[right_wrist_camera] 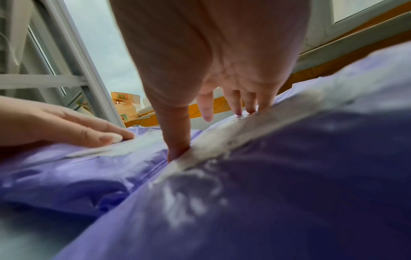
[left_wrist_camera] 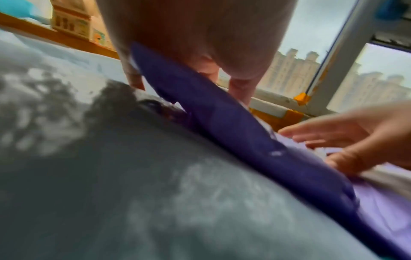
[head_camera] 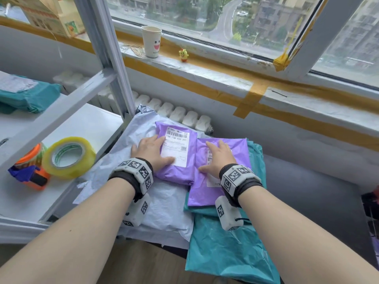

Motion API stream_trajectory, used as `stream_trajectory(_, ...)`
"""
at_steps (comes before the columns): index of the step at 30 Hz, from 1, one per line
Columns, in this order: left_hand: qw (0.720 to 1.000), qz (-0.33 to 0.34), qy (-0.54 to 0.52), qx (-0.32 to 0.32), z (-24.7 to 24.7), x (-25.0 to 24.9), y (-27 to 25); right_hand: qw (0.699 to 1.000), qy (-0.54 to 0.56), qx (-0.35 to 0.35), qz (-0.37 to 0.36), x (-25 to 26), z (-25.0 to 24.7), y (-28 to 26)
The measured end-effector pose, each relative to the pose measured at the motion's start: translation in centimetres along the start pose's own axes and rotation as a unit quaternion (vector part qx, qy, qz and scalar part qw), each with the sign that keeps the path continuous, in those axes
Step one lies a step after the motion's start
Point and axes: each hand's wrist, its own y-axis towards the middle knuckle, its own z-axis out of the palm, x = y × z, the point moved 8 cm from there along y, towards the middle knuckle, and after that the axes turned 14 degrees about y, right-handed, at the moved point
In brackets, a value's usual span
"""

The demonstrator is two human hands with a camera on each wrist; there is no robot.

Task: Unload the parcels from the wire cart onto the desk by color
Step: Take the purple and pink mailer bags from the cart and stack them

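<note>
Left hand (head_camera: 151, 151): flat, fingers spread, pressing on the left purple parcel (head_camera: 176, 171), thumb across its white label (head_camera: 176, 147).
Right hand (head_camera: 217, 158): flat too, fingers straight, resting on the right purple parcel (head_camera: 238, 147), covering its label.
Purple parcels: side by side, edges touching; left one atop a grey parcel (head_camera: 164, 203), right one atop a teal parcel (head_camera: 227, 249).
Pile: below the window sill (head_camera: 225, 76), beside the white desk (head_camera: 86, 121).
On the desk: another teal parcel (head_camera: 26, 97), a yellow tape roll (head_camera: 68, 160), an orange tape dispenser (head_camera: 32, 171).
On the sill: paper cup (head_camera: 151, 42), small yellow toy (head_camera: 184, 54).
</note>
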Motion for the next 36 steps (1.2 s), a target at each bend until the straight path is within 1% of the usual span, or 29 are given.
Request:
stream_trajectory(2, 1.0, 0.017, 0.008, 0.003, 0.0, -0.9, -0.1, 1.0, -0.015, -0.024, 0.01, -0.3, -0.7, -0.3)
stream_trajectory(3, 1.0, 0.025, 0.001, 0.008, 0.0, -1.2, -0.1, 1.0, -0.012, -0.023, 0.012, -0.5, -0.9, -0.7)
stream_trajectory(5, 0.999, 0.028, -0.007, 0.018, 0.0, -1.6, 0.2, 1.0, -0.012, 0.01, -0.002, -0.6, -0.9, -1.5)
stream_trajectory(7, 0.999, 0.027, -0.009, 0.015, 0.0, -1.9, 0.5, 0.997, -0.052, 0.062, -0.022, -0.7, -0.2, -2.5)
stream_trajectory(8, 0.999, 0.027, -0.009, 0.014, -0.1, -2.0, 0.5, 0.994, -0.075, 0.078, -0.025, -0.9, 0.2, -2.9)
stream_trajectory(9, 1.0, 0.026, -0.01, 0.012, -0.1, -2.0, 0.5, 0.992, -0.091, 0.079, -0.022, -1.3, 0.3, -3.0)
stream_trajectory(11, 1.0, 0.024, 0.004, -0.007, -0.6, -1.8, 0.5, 0.995, -0.088, 0.041, -0.005, -2.1, -0.3, -3.0)
stream_trajectory(13, 0.998, 0.019, 0.028, -0.058, -1.8, -1.8, 0.0, 0.998, -0.065, -0.002, 0.021, -2.9, -1.2, -2.8)
stream_trajectory(14, 0.996, 0.024, 0.031, -0.085, -2.4, -1.9, -0.3, 0.997, -0.063, -0.015, 0.03, -3.1, -1.5, -2.6)
stream_trajectory(15, 0.994, 0.039, 0.026, -0.098, -2.7, -2.3, -0.6, 0.997, -0.067, -0.027, 0.035, -3.1, -1.7, -2.5)
stream_trajectory(16, 0.994, 0.063, 0.018, -0.086, -2.6, -2.9, -0.9, 0.996, -0.07, -0.04, 0.035, -2.9, -1.8, -2.3)
stream_trajectory(18, 0.995, 0.101, 0.02, -0.021, -1.3, -4.1, -1.7, 0.996, -0.062, -0.061, 0.028, -2.1, -1.9, -2.3)
stream_trajectory(20, 0.993, 0.098, 0.062, 0.031, 0.1, -4.0, -2.1, 0.997, -0.049, -0.061, 0.024, -1.5, -1.6, -2.4)
stream_trajectory(22, 0.991, 0.079, 0.091, 0.057, 1.2, -2.7, -2.2, 0.997, -0.041, -0.051, 0.035, -1.8, -1.3, -3.0)
stream_trajectory(25, 0.99, 0.066, 0.102, 0.068, 2.4, -0.7, -2.7, 0.997, -0.034, -0.036, 0.064, -3.2, -0.8, -3.8)
stream_trajectory(28, 0.991, 0.069, 0.093, 0.064, 3.8, 0.4, -3.6, 0.996, 0.006, -0.033, 0.088, -4.6, 0.0, -4.7)
stream_trajectory(31, 0.993, 0.072, 0.059, 0.067, 5.0, 1.3, -3.9, 0.995, 0.037, -0.028, 0.094, -5.6, 0.4, -4.9)
stream_trajectory(36, 0.995, 0.078, 0.032, 0.06, 5.4, 1.9, -3.7, 0.994, 0.034, -0.028, 0.096, -5.5, 0.5, -4.7)
